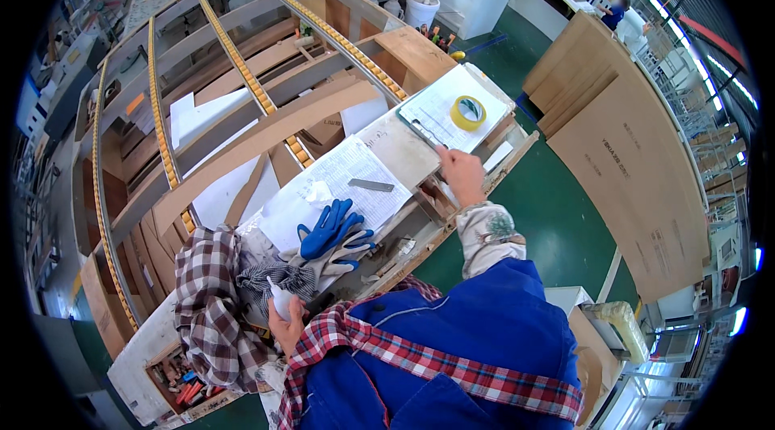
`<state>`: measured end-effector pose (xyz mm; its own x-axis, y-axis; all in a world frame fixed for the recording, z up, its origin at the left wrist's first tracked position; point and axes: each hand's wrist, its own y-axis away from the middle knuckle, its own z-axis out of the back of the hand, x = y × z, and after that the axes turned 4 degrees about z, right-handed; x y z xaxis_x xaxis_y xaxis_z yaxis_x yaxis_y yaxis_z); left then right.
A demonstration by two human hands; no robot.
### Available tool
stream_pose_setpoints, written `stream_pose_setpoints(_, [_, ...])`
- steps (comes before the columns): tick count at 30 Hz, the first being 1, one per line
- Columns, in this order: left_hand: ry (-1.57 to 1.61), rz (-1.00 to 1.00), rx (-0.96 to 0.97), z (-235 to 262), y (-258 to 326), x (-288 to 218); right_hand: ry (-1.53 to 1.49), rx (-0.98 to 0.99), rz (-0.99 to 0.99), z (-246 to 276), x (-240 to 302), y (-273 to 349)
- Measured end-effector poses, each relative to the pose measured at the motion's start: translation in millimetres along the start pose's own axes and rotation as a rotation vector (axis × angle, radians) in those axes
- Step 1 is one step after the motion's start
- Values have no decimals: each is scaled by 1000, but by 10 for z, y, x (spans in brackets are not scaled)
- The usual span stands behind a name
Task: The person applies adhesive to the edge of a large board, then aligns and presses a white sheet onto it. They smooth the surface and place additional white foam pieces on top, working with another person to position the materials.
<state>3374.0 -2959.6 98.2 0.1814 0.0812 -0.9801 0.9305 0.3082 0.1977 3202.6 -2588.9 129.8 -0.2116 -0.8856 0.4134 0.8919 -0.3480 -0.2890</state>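
My left hand (pixel 287 328), low in the view beside a dark striped cloth (pixel 278 278), is closed around a small white bottle (pixel 281 299). My right hand (pixel 463 175) reaches out to the near end of a clipboard (pixel 416 128). Its fingers are pinched together at the clipboard's edge; what lies between them is hidden. A roll of yellow tape (pixel 468 113) rests on the clipboard's paper. Between my hands are printed sheets (pixel 367 162) with a grey metal strip (pixel 370 184) and a crumpled white tissue (pixel 320 193). Blue-coated work gloves (pixel 329 230) lie on the sheets' near corner.
A brown checked cloth (pixel 208 272) is heaped at the left, above a compartment of red-handled tools (pixel 190 391). Beyond runs a frame with yellow roller strips (pixel 234 50) and cardboard pieces. Large cardboard sheets (pixel 630 163) stand at right. A white bucket (pixel 421 10) is behind.
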Motion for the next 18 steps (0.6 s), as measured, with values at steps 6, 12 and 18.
stream_pose_setpoints(6, [17, 9, -126, -11, 66, -15, -246, -85, 144, 113, -59, 108])
stream_pose_setpoints(12, [98, 0, -129, -36, 95, -84, -406, 368, 471, -209, 908, 913])
stream_pose_setpoints(18, [116, -43, -315, 76, 157, -165, -585, 757, 597, -440, 1433, 1426])
